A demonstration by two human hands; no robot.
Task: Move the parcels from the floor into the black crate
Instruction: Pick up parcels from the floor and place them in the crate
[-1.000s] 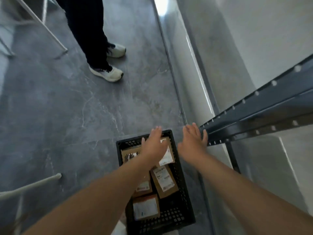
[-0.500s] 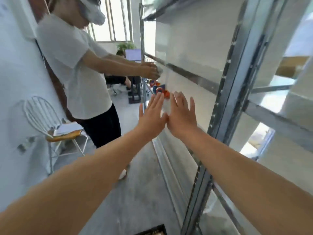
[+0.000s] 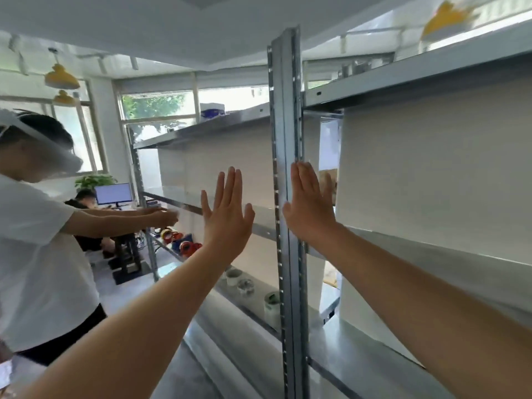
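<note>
Gaze had swung up off the floor since a second earlier, so black crate and parcels dropped out of view below; left hand (image 3: pixel 227 214) and right hand (image 3: pixel 309 208) raised flat, fingers spread, empty, flanking the shelf upright (image 3: pixel 286 197) at 12 o'clock — loading looked finished.

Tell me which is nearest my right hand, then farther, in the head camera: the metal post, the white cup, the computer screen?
1. Metal post: right beside the right hand.
2. White cup: below, on a lower shelf.
3. Computer screen: far left, at the room's back.
</note>
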